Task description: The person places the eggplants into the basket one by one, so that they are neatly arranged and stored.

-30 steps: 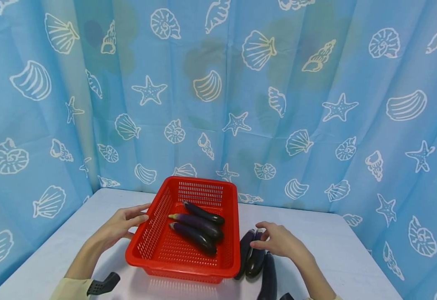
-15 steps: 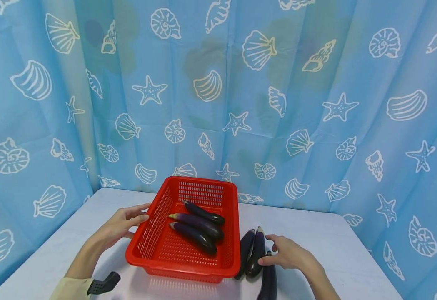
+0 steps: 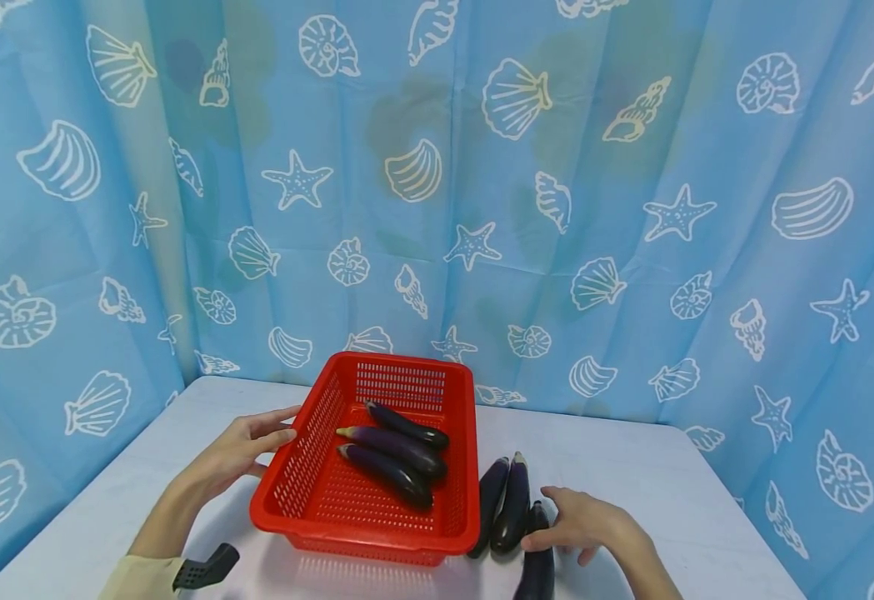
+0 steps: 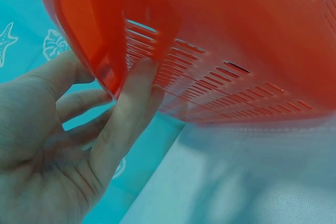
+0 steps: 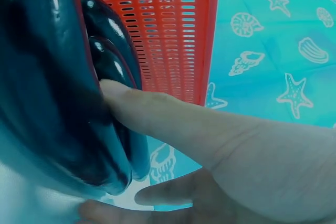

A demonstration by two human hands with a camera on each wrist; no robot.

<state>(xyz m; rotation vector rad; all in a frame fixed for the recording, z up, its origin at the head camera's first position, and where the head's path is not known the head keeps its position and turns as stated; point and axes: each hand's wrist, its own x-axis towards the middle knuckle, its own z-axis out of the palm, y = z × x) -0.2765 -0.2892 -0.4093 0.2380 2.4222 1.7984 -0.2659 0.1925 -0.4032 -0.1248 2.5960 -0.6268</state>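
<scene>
In the head view a red perforated plastic basket (image 3: 365,533) holds three dark purple eggplants (image 3: 395,450). At its left side my left hand (image 3: 234,454) touches the wall. In the left wrist view one digit of this hand (image 4: 68,135) lies against the slotted outer wall and other fingertips meet the rim. Right of the basket lie three more eggplants, two side by side (image 3: 513,504) and one nearest me (image 3: 537,571). Over that nearest eggplant is my right hand (image 3: 582,525), its thumb across it and its other fingers spread apart. The right wrist view shows the thumb (image 5: 157,114) beside a large glossy eggplant (image 5: 47,93).
A white cloth-covered table (image 3: 631,467) lies under everything. Behind it hangs a blue curtain (image 3: 437,292) with white shell and starfish prints. A black strap piece (image 3: 207,568) sits at my left wrist. The basket's right wall stands close beside the loose eggplants.
My right hand has moved from the middle loose eggplant toward me and slightly right, over the nearest one. My left hand and the basket stay where they were.
</scene>
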